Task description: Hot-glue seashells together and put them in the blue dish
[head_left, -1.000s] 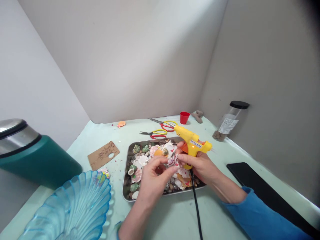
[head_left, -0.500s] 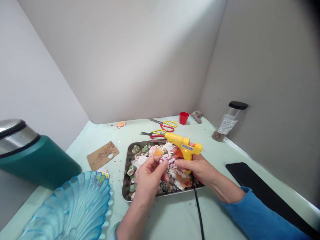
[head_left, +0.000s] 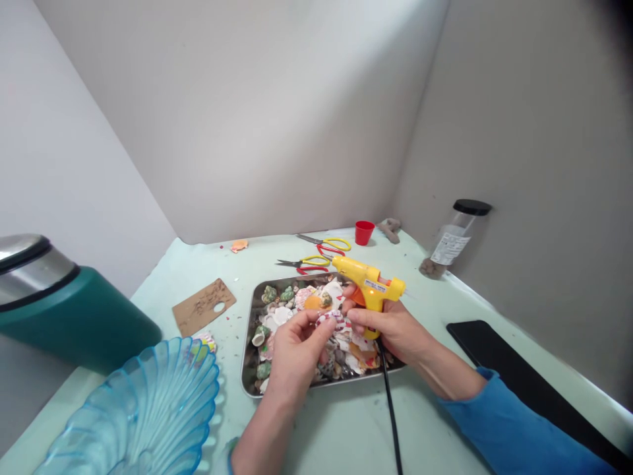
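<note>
Over the metal tray [head_left: 246, 369] of shells, my left hand [head_left: 299, 346] pinches a small white-and-purple patterned shell [head_left: 332, 320] between thumb and fingertips. My right hand [head_left: 393, 326] is wrapped round the handle of a yellow hot glue gun [head_left: 368, 280], its nozzle pointing up and to the left, away from me. The right thumb and fingertips are close to the patterned shell; whether they touch it I cannot tell. A black cord [head_left: 390, 402] runs from the gun's handle down toward me. White, orange and green shells [head_left: 287, 294] fill the tray beneath both hands.
Behind the tray lie two pairs of scissors [head_left: 309, 264] and a red cup [head_left: 364, 232]. To the left are a brown card [head_left: 204, 308], a blue shell-shaped dish [head_left: 148, 409] and a green bottle [head_left: 89, 316]. A lidded clear jar [head_left: 448, 244] and a black flat object [head_left: 514, 369] are right.
The glue gun has shifted slightly right and tilted, its nozzle moving away from the scissors. The patterned shell has turned in my left fingers and now shows a narrower side.
</note>
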The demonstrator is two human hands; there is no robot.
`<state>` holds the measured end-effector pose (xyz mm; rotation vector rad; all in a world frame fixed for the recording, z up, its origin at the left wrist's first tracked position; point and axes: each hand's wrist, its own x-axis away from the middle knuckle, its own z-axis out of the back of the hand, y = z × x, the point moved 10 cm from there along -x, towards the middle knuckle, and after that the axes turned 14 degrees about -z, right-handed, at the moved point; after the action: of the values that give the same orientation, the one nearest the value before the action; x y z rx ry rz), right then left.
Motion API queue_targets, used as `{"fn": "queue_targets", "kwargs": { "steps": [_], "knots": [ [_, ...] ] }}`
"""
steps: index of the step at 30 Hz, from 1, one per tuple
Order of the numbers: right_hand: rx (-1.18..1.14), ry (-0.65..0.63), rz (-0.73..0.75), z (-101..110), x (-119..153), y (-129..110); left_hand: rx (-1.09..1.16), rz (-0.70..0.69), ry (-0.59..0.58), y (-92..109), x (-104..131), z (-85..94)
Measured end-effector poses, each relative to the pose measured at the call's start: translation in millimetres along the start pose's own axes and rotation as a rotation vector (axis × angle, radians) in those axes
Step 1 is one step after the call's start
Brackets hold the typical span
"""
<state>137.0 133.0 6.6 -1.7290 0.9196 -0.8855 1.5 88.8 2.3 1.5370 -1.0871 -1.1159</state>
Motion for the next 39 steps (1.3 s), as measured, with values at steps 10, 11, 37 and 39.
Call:
{"fn": "queue_targets", "kwargs": {
  "steps": [10,11,37,39],
  "knots": [
    [0.012,-0.054,-0.041,-5.8,-1.2,3.3,-0.092,0.009,-0.016,-2.5,0.6,1.8],
    [0.012,-0.051,-0.044,-5.6,-1.1,3.4,-0.089,0.011,-0.028,-3.9,0.5,1.3],
    [0.114,0.176,0.041,9.7,0.9,-6.8,-0.063,-0.098,0.13,1.3,-1.3,20.2],
    [0.128,0.217,0.059,13.3,1.6,-8.4,-0.068,-0.106,0.155,3.0,-1.5,21.5]
  ]
}}
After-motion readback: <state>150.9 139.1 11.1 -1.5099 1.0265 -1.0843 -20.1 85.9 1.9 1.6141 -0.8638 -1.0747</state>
